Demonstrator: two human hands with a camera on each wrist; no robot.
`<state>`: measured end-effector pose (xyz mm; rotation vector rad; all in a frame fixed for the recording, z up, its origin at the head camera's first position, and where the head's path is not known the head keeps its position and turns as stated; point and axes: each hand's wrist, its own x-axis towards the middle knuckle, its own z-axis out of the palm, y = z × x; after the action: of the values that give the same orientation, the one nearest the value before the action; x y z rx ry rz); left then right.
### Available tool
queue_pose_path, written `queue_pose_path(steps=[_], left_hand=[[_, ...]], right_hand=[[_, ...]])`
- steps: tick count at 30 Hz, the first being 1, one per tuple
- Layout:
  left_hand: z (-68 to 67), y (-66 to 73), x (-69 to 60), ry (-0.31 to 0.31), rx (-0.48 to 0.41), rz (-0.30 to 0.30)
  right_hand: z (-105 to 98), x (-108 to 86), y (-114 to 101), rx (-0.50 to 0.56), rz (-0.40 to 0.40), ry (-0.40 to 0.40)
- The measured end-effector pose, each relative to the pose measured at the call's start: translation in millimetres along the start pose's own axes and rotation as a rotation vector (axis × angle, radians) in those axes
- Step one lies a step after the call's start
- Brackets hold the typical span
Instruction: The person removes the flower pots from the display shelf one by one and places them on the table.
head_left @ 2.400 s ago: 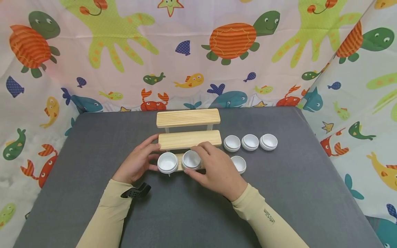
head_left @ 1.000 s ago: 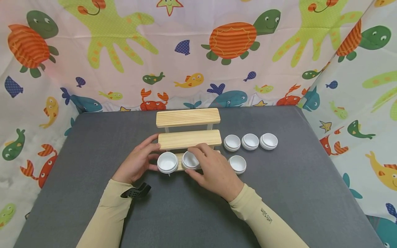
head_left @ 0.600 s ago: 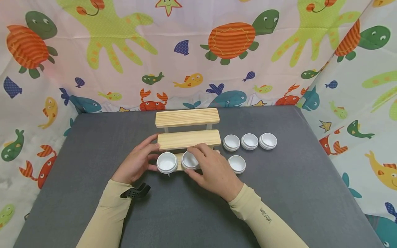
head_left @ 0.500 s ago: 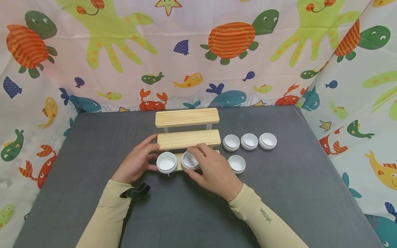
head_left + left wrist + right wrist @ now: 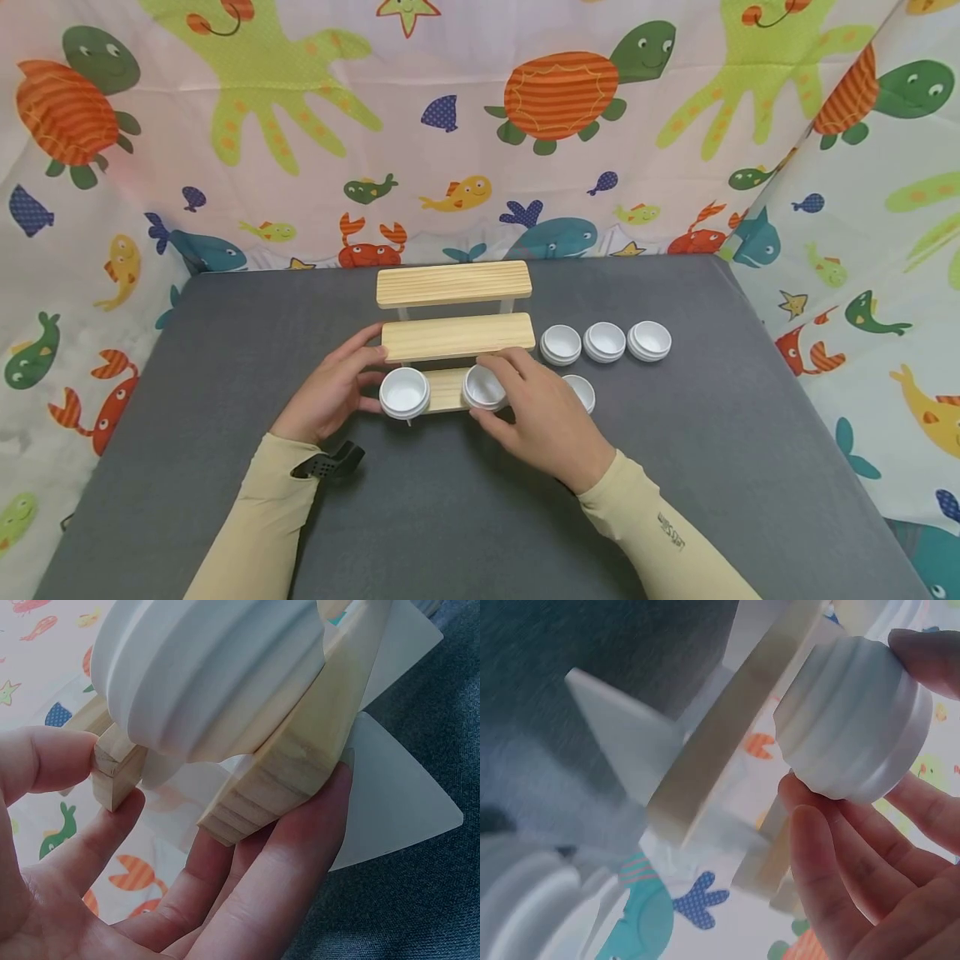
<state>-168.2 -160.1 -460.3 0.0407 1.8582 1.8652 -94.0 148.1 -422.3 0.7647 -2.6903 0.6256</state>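
A three-tier wooden stand point(image 5: 457, 337) with translucent side supports stands mid-table. At its left end my left hand point(image 5: 330, 392) pinches the middle shelf's end between thumb and index finger, other fingers under the lowest shelf point(image 5: 277, 776). One white ribbed bowl point(image 5: 404, 392) sits at the left of that lowest shelf. Further right along the same shelf, my right hand point(image 5: 543, 412) holds another white ribbed bowl point(image 5: 855, 720) between thumb and fingers. Whether this bowl touches the shelf cannot be told. My right hand hides the shelf's right end.
Right of the stand, three white bowls point(image 5: 604, 342) stand in a row on the grey table point(image 5: 750, 467). One more white bowl point(image 5: 579, 392) is nearer, partly behind my right hand. A cartoon-print curtain point(image 5: 465, 133) closes off the back and sides.
My right hand has shifted right along the lowest shelf with its bowl, widening the gap to the left bowl. My left hand keeps its grip on the stand's end.
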Motion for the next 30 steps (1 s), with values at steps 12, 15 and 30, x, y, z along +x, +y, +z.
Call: queue_pose_path(steps=[12, 15, 30], left_hand=[[-1.0, 2.5, -0.6, 0.009, 0.008, -0.015], [-1.0, 2.5, -1.5, 0.011, 0.012, -0.009], [-0.2, 3.2, -1.5, 0.011, 0.016, -0.021]], right_hand=[[-23.4, -27.9, 25.8, -0.037, 0.083, 0.051], [-29.5, -34.8, 33.7, -0.060, 0.109, 0.063], [-49.7, -70.2, 78.6, -0.146, 0.247, 0.139]])
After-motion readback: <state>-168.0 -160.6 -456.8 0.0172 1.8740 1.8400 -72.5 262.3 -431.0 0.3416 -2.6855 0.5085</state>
